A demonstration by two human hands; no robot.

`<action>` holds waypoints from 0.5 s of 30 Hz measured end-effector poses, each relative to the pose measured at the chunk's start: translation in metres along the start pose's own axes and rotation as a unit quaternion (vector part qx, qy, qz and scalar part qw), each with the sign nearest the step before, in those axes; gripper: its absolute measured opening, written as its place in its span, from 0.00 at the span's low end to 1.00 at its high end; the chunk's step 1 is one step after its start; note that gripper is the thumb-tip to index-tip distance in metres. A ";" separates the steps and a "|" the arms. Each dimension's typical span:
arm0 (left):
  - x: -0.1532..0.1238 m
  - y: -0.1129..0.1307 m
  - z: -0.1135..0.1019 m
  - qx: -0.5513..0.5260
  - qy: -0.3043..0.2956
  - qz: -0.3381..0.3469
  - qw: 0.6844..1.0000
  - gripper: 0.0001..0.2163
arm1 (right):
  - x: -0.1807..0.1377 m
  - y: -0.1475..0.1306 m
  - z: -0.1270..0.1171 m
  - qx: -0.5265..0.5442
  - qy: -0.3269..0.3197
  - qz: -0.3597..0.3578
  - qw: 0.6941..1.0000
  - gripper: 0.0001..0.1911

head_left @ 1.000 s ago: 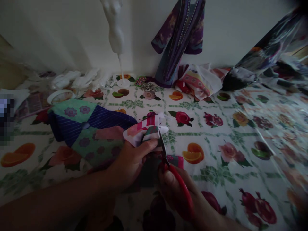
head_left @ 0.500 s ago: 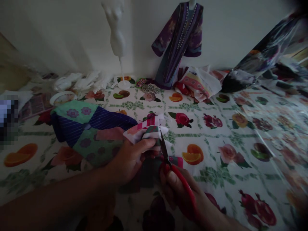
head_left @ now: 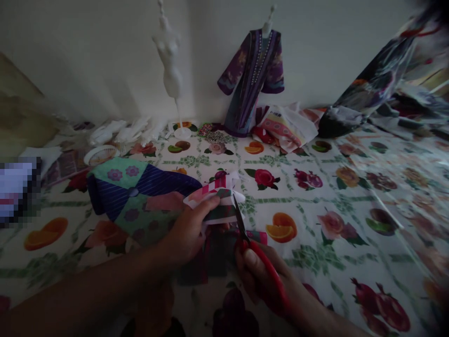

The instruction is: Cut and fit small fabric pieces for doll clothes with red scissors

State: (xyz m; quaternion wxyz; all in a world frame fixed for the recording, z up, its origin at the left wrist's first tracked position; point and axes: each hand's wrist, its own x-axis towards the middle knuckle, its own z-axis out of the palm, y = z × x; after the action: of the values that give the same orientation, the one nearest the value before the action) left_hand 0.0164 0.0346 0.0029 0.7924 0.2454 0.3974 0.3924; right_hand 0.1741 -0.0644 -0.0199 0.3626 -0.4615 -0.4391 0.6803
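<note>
My left hand (head_left: 187, 231) pinches a folded piece of pink, white and green printed cloth (head_left: 210, 199) at its top edge. My right hand (head_left: 261, 276) grips red-handled scissors (head_left: 247, 243), whose metal blades (head_left: 238, 220) point up into the edge of that cloth. The lower part of the cloth hangs dark in shadow, partly hidden behind my hands. A patchwork of green and navy striped fabric (head_left: 136, 196) lies just left of the held piece, near my left fingers.
All this lies on a fruit-and-rose printed tablecloth (head_left: 315, 201). At the wall stand a white miniature dress form (head_left: 168, 61) and a small purple robe on a stand (head_left: 252, 79). Crumpled fabric (head_left: 287, 128) and white scraps (head_left: 119, 133) lie behind; dark printed cloth (head_left: 372, 89) rises right.
The whole scene sits lower in the view and the wall shows more. My left fingers have shifted on the cloth, and the scissors remain at its edge.
</note>
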 end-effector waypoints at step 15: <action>0.000 0.002 -0.008 0.096 -0.082 0.067 0.990 0.14 | 0.004 -0.011 -0.002 -0.046 0.005 0.012 0.999 0.30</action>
State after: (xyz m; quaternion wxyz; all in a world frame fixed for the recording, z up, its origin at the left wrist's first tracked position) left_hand 0.0090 0.0362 -0.0003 0.7671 0.3772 0.3499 0.3832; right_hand 0.1762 -0.0566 -0.0109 0.3346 -0.4863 -0.4626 0.6614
